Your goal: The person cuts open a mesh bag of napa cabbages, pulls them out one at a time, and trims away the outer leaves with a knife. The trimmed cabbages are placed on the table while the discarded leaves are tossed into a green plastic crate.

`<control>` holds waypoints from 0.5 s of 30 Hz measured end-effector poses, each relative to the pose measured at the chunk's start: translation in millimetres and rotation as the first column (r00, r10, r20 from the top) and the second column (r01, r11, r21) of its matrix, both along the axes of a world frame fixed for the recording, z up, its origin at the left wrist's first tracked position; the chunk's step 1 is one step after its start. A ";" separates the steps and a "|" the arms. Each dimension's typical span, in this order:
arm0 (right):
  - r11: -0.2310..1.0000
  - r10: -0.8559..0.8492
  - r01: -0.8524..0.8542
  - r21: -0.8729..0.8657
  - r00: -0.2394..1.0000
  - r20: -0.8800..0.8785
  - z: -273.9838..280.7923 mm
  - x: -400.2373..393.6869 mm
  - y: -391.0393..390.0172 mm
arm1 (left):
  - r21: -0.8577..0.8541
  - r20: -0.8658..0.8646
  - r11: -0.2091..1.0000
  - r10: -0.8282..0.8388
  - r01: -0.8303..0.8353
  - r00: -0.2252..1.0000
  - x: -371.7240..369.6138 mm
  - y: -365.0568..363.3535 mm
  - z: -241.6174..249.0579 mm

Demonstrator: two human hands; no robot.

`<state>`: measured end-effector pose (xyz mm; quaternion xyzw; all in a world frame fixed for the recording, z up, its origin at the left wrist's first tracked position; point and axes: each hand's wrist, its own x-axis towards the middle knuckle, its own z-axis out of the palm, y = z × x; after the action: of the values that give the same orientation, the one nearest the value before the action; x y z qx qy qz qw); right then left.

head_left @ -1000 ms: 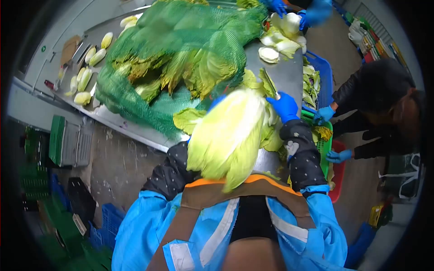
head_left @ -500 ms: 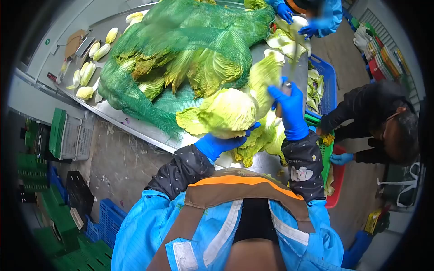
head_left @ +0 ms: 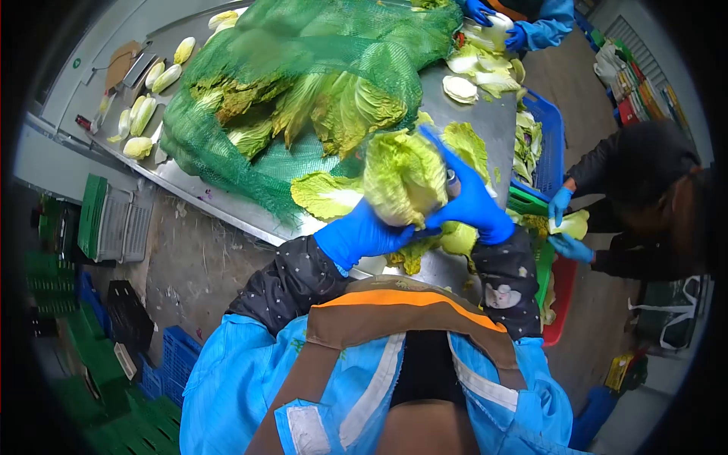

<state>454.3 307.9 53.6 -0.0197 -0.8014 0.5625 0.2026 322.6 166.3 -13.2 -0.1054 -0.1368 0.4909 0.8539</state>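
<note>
A head of napa cabbage (head_left: 402, 178) is held up in front of me. My left hand (head_left: 368, 233) is closed around its lower left side. My right hand (head_left: 474, 201) presses against its right side, thumb and fingers partly around it. In that palm shows the end of what looks like a knife handle (head_left: 453, 183); its blade is hidden. Loose leaves lie below and beside my hands, among them a yellow-green leaf (head_left: 326, 195) on the left. Behind the head, a green mesh sack (head_left: 303, 53) with several cabbages covers much of the metal table (head_left: 497, 121).
Several small trimmed cabbages (head_left: 142, 114) lie at the table's far left. A blue crate (head_left: 550, 136), a green crate (head_left: 542, 262) and a red tub (head_left: 563, 288) stand along the right. One co-worker (head_left: 644, 197) bends there holding a leaf; another's gloved hands (head_left: 516, 36) handle cabbage at the back.
The cabbage head has turned more upright and moved slightly right. My right hand has come in against it, and the blurred blade no longer shows. The co-worker at right has raised a leaf.
</note>
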 end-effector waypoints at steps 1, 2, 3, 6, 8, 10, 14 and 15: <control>0.988 -0.022 0.022 -0.150 1.000 0.007 -6.5 1.3 3.9 | 0.302 -0.707 0.913 0.408 -0.274 0.577 17.8 -1.6 24.0; 0.955 -0.040 0.043 -0.294 0.999 0.016 -17.7 2.1 9.7 | 0.366 -0.864 0.879 0.443 -0.304 0.240 25.2 1.0 25.6; 0.877 -0.128 0.150 -0.456 0.989 0.079 -27.4 4.4 10.4 | 0.062 -0.848 0.989 0.123 -0.133 0.515 5.9 -3.9 23.0; 0.478 -0.347 0.220 -0.850 0.937 0.047 -31.4 3.7 -10.8 | 0.056 -0.948 0.948 -0.047 -0.312 -0.314 -5.4 -20.9 31.1; 0.428 -0.390 0.293 -0.855 0.913 0.118 -60.1 3.3 -10.7 | 0.740 -0.079 0.670 -0.002 -0.060 -0.997 16.3 -11.4 30.2; 0.386 -0.418 0.356 -0.851 0.890 0.182 -69.0 2.6 -15.0 | 0.712 -0.102 0.695 -0.035 -0.098 -0.994 31.6 3.3 19.7; 0.262 -0.465 0.336 -0.905 0.865 0.186 -63.2 8.8 -24.8 | 0.674 -0.476 0.682 0.106 -0.284 -0.873 28.4 8.2 0.1; 0.281 -0.431 0.369 -0.886 0.873 0.227 -70.6 14.0 -20.1 | 0.722 -0.471 0.619 0.112 -0.309 -0.875 31.0 9.0 0.2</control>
<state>468.3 287.9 -17.0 -0.3104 -0.3234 0.8366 0.3150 353.6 175.4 -13.0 0.4101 0.6885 0.5883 0.1080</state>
